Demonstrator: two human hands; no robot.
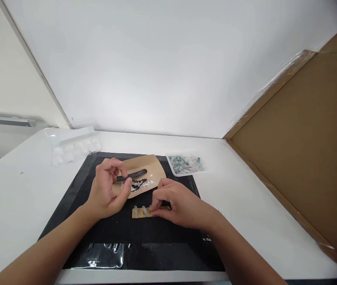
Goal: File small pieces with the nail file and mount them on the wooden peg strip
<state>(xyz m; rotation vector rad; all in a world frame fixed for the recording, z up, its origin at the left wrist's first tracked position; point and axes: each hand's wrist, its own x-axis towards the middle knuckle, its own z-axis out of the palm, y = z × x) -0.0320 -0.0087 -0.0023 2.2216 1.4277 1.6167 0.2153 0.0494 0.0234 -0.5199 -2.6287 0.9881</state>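
Left hand [109, 190]: raised slightly above the black mat [76, 206], fingers curled, thumb and forefinger pinched together on something too small to identify, possibly a clear nail tip. It hovers at the left edge of the brown paper envelope [153, 166].

Right hand [177, 204]: resting on the mat, fingers bent down and closed on the right end of the yellow strip [140, 212], holding it flat.

Yellow strip: lies on the mat between the two hands, just in front of the envelope. At least two small clear tips stand on its exposed left part; the rest is hidden beneath the right fingers, so the full count cannot be told.

Brown paper envelope: flat on the mat behind the hands. On it, a dark nail file [134, 174] lying slantwise, and beside that a loose scatter of small white and clear pieces [140, 184].

Progress, as judged: mounting of tips on the strip appears begun, not finished. Some tips are seated; a supply of loose pieces remains on the envelope.

Clear plastic tray [186, 164]: on the white table [14, 186] just beyond the mat's far right corner, holding greenish and pale small items, not identifiable.

Clear compartmented box [73, 144]: far left of the mat, against the white wall panel.

Cardboard sheet [305, 150]: propped along the right side of the table, well apart from the work.
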